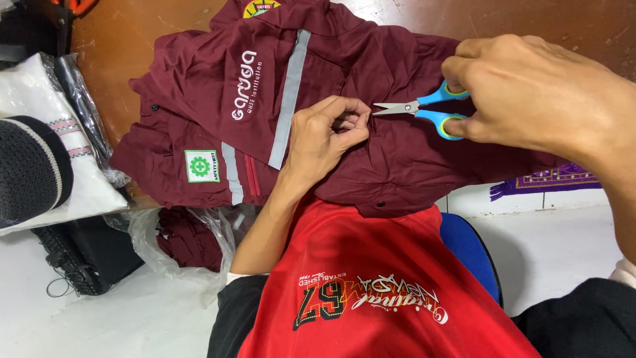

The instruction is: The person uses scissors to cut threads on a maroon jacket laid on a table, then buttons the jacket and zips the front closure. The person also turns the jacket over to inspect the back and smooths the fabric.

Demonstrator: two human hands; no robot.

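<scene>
A maroon work shirt [218, 99] with grey reflective stripes and a green-and-white square patch lies spread across a brown table [119, 40]. My left hand [328, 136] pinches a small fold of the shirt's fabric near its middle. My right hand [530, 93] holds small scissors [424, 109] with blue-and-yellow handles; their closed silver blades point left, tips just short of my left fingers. I wear a red shirt with white and black print, low in the frame.
At left lie a black knit cap [30, 169] on folded white cloth [40, 93] in clear plastic. Another maroon garment in a plastic bag [189, 242] sits below the table edge. A blue chair seat [467, 245] and a purple patterned mat [546, 179] are on the right.
</scene>
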